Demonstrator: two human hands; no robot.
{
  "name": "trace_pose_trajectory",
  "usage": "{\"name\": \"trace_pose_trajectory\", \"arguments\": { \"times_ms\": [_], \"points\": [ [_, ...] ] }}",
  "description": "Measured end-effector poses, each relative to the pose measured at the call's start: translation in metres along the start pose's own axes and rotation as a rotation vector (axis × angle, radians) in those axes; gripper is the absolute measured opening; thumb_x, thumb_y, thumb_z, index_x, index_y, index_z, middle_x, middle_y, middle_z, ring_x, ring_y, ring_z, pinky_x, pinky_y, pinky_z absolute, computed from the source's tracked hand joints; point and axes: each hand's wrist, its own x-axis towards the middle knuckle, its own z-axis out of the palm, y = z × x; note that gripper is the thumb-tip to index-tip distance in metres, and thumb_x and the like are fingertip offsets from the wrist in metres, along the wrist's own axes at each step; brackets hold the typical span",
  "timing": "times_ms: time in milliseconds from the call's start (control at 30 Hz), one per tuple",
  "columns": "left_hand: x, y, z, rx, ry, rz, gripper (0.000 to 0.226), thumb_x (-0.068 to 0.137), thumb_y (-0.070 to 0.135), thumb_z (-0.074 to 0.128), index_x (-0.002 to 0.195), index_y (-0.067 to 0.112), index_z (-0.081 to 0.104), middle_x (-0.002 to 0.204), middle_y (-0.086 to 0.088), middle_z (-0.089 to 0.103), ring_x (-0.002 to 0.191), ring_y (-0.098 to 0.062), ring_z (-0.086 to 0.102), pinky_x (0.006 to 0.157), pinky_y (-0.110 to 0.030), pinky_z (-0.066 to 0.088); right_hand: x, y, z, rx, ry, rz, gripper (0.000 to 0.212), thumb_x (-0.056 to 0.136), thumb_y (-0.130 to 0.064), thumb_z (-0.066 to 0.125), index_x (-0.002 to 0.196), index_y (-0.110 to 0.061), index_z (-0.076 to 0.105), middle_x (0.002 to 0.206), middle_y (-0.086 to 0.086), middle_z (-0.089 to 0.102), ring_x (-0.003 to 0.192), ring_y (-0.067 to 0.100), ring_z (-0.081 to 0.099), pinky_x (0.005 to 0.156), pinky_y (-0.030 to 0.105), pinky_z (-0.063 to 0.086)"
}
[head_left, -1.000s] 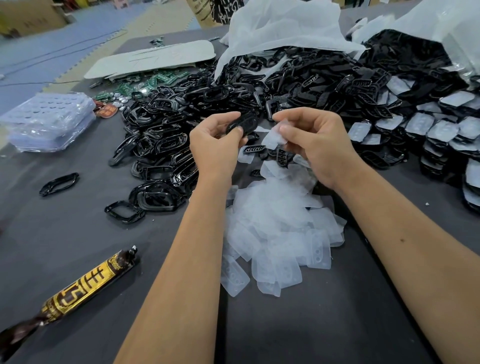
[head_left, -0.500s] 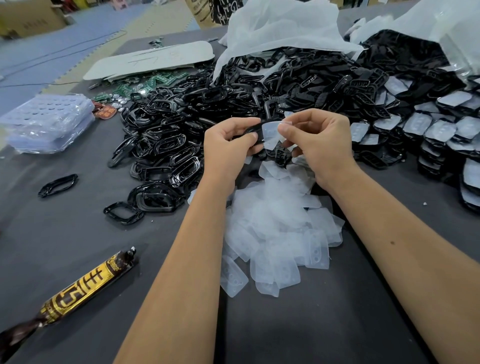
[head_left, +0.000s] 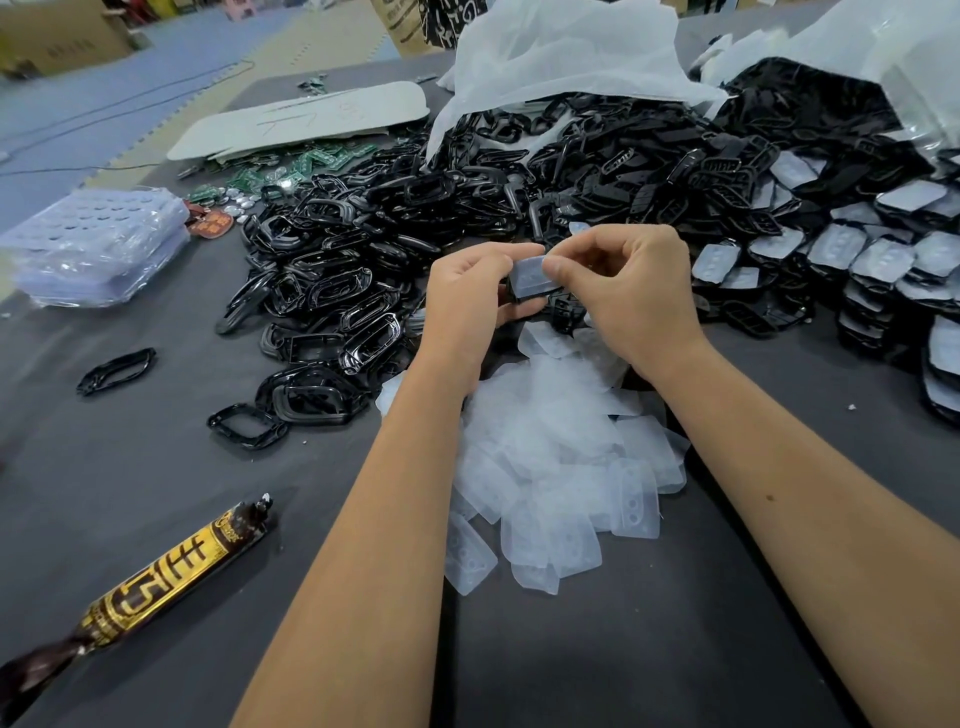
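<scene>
Translucent pad (head_left: 530, 271) on black shell (head_left: 523, 296), left hand (head_left: 467, 306) and right hand (head_left: 636, 299) pinching.

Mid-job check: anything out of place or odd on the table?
A gold-and-brown wrapped stick, seemingly a snack, lies at the near left, unrelated to the parts. One black frame sits alone, left of the black frame pile.

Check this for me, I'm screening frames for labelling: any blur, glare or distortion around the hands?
Head view: soft, even light; the left hand and right hand slightly soft-edged, as is the padded black shell they hold; small glints on the black frames; wide-angle bending toward the edges.
</scene>
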Motion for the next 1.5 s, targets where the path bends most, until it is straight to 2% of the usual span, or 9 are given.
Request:
{"name": "trace_pose_trajectory", "arguments": {
  "times_ms": [133, 267, 400, 600, 800, 1133, 1367, 1433, 1500],
  "points": [
    [0.002, -0.004, -0.001, 0.038, 0.008, 0.029, 0.031, 0.090, -0.004, 0.054, 0.095, 0.009, 0.082, 0.097, -0.014, 0.078, 0.086, -0.022, 0.076, 0.072, -0.028, 0.061, 0.000, -0.002, 0.000, -0.097, 0.004, -0.034, 0.008, 0.083, -0.016, 0.086, 0.086, -0.013, 0.079, 0.074, -0.004, 0.072, 0.066, 0.010, 0.066, 0.069, 0.030, 0.058],
    [0.004, -0.009, -0.006, 0.154, -0.003, 0.107, 0.029, 0.085, -0.005, 0.069, 0.100, 0.015, 0.081, 0.084, -0.005, 0.078, 0.076, -0.017, 0.075, 0.079, -0.036, 0.064, 0.001, -0.004, 0.000, -0.102, 0.030, -0.008, 0.022, 0.079, -0.017, 0.089, 0.085, -0.010, 0.069, 0.073, -0.002, 0.070, 0.063, 0.008, 0.063, 0.066, 0.025, 0.056],
    [0.004, -0.010, -0.005, 0.196, 0.014, 0.126, 0.026, 0.084, -0.003, 0.074, 0.099, 0.017, 0.082, 0.089, -0.006, 0.078, 0.073, -0.018, 0.076, 0.081, -0.040, 0.064, 0.000, -0.005, 0.000, -0.118, 0.076, -0.003, 0.024, 0.077, -0.020, 0.090, 0.086, -0.010, 0.070, 0.072, -0.001, 0.071, 0.064, 0.011, 0.066, 0.065, 0.025, 0.056],
    [0.004, -0.009, -0.003, 0.172, 0.016, 0.111, 0.023, 0.089, -0.002, 0.072, 0.093, 0.019, 0.082, 0.084, 0.000, 0.078, 0.076, -0.018, 0.076, 0.076, -0.035, 0.063, 0.000, -0.002, 0.000, -0.144, 0.091, 0.000, 0.026, 0.077, -0.023, 0.091, 0.084, -0.012, 0.069, 0.071, -0.005, 0.069, 0.061, 0.008, 0.063, 0.062, 0.020, 0.052],
    [0.002, -0.007, -0.004, 0.150, 0.018, 0.097, 0.022, 0.088, -0.003, 0.075, 0.093, 0.017, 0.081, 0.083, -0.002, 0.076, 0.075, -0.020, 0.076, 0.073, -0.031, 0.062, -0.001, 0.001, 0.001, -0.140, 0.095, 0.015, 0.027, 0.078, -0.024, 0.091, 0.087, -0.014, 0.067, 0.071, -0.004, 0.069, 0.062, 0.010, 0.064, 0.063, 0.026, 0.054],
    [-0.001, -0.008, 0.003, 0.114, 0.045, 0.071, 0.021, 0.089, -0.006, 0.073, 0.089, 0.015, 0.079, 0.092, -0.018, 0.076, 0.082, -0.023, 0.075, 0.071, -0.028, 0.060, -0.003, 0.007, 0.003, -0.079, 0.082, 0.101, 0.026, 0.082, -0.027, 0.088, 0.099, -0.015, 0.073, 0.073, -0.005, 0.069, 0.061, 0.004, 0.061, 0.067, 0.023, 0.051],
    [-0.001, -0.005, 0.000, 0.060, 0.031, 0.053, 0.019, 0.090, -0.005, 0.073, 0.093, 0.013, 0.079, 0.091, -0.015, 0.077, 0.083, -0.022, 0.075, 0.071, -0.027, 0.060, 0.000, 0.012, 0.001, 0.016, -0.025, 0.146, 0.012, 0.087, -0.026, 0.083, 0.090, -0.018, 0.076, 0.076, -0.001, 0.072, 0.067, 0.011, 0.062, 0.069, 0.036, 0.056],
    [-0.003, -0.005, 0.000, 0.051, 0.031, 0.047, 0.016, 0.091, -0.004, 0.073, 0.096, 0.010, 0.078, 0.094, -0.018, 0.077, 0.083, -0.023, 0.075, 0.071, -0.026, 0.060, 0.001, 0.014, 0.000, 0.073, -0.052, 0.168, 0.009, 0.089, -0.023, 0.081, 0.088, -0.017, 0.075, 0.074, 0.003, 0.074, 0.062, 0.012, 0.062, 0.062, 0.035, 0.056],
    [-0.003, -0.005, 0.000, 0.044, 0.032, 0.046, 0.013, 0.092, -0.003, 0.073, 0.099, 0.007, 0.077, 0.091, -0.017, 0.078, 0.081, -0.022, 0.075, 0.070, -0.026, 0.060, 0.002, 0.014, 0.000, 0.106, -0.058, 0.176, 0.009, 0.090, -0.023, 0.080, 0.085, -0.019, 0.074, 0.069, 0.000, 0.073, 0.056, 0.010, 0.062, 0.055, 0.027, 0.049]
  ]
}}
